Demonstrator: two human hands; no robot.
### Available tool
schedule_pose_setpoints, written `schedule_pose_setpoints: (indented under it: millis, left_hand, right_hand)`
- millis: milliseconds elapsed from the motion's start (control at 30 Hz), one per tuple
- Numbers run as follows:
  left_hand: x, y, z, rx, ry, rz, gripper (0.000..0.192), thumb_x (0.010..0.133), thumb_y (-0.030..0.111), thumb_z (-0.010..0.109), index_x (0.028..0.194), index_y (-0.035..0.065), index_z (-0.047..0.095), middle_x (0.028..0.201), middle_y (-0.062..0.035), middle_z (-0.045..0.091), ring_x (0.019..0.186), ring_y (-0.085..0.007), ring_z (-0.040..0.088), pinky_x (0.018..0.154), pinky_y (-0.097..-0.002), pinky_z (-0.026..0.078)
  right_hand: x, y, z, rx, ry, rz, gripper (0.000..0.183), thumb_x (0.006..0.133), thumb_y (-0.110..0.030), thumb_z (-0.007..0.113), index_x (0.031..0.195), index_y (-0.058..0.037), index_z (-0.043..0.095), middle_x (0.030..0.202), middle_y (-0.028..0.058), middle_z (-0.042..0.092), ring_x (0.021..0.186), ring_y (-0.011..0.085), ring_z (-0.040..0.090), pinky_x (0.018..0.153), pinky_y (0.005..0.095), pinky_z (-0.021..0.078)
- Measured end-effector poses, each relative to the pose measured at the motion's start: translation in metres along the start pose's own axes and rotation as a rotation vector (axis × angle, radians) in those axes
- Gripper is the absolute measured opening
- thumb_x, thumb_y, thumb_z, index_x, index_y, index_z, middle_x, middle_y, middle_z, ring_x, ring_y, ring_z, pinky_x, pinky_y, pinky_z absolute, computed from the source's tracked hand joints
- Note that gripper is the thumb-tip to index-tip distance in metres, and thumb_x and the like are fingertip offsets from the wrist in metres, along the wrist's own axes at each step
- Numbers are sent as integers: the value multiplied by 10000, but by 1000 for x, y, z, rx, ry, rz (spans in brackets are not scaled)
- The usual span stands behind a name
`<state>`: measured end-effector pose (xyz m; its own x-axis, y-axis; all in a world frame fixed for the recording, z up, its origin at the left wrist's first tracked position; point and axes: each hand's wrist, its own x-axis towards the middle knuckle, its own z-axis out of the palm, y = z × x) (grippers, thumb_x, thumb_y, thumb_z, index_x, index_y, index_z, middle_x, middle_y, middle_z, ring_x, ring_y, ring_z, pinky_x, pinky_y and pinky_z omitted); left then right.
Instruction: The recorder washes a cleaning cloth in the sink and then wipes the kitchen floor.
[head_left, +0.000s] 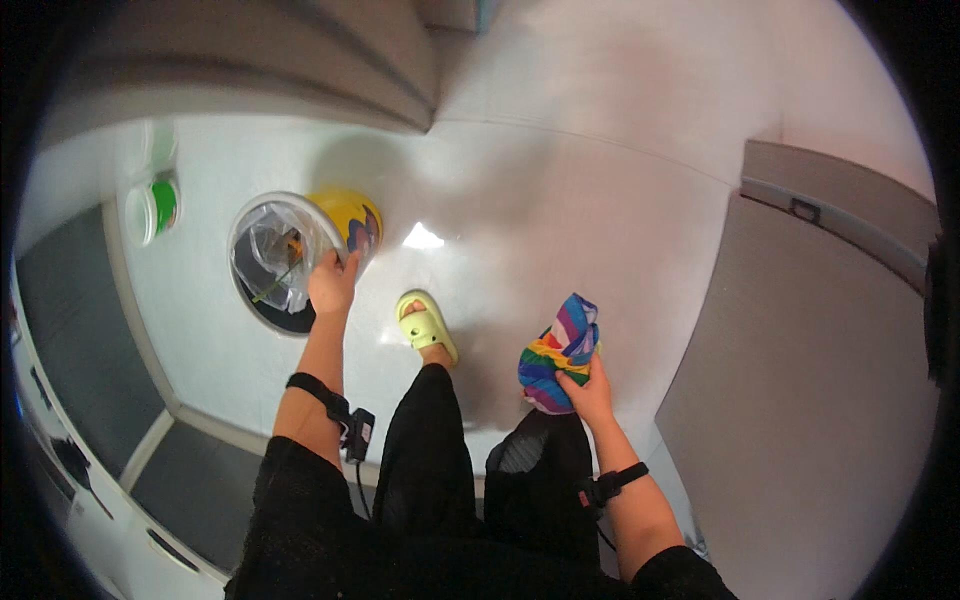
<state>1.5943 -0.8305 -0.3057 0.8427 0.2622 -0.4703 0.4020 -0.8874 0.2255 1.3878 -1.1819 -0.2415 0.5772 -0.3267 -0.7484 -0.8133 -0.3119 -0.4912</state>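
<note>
My left hand (333, 283) grips the pale rim of a yellow bucket (341, 202) with a printed picture on its side. The bucket is tilted, its dark mouth facing me. Inside it sits a crumpled clear plastic bag (274, 232), with a green stalk (277, 283) and something orange in or on it. My right hand (589, 390) holds a bunched rainbow-striped cloth (559, 356) out to the right, above my right leg. The fingers behind the cloth are hidden.
A white and green tub (154, 210) stands on the pale glossy floor (510, 225) at far left. A large grey panel with a latch (805, 210) is on the right. Grey furniture (247, 60) juts in above. My foot wears a yellow-green slipper (424, 322).
</note>
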Motion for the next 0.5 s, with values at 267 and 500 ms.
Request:
schedule_pose_setpoints:
  millis: [267,500]
  left_hand:
    - [-49,-15,28,-103,133,70,609,708,195,608,1161,-111,338,1121,-283,435,1037,-376,437,891,-378,335]
    - [-211,70,58,-369,-552,477,680,731,275,623,1251,-5,285,1218,-217,379,1122,-301,390,916,-353,318]
  right_hand:
    - [-3,-3,4,190,-54,83,458,657,-239,661,1038,-52,489,958,129,576,904,261,550,766,330,415]
    - [-5,55,35,680,-14,-66,460,678,-222,669,1040,-5,488,946,103,568,870,191,535,769,304,418]
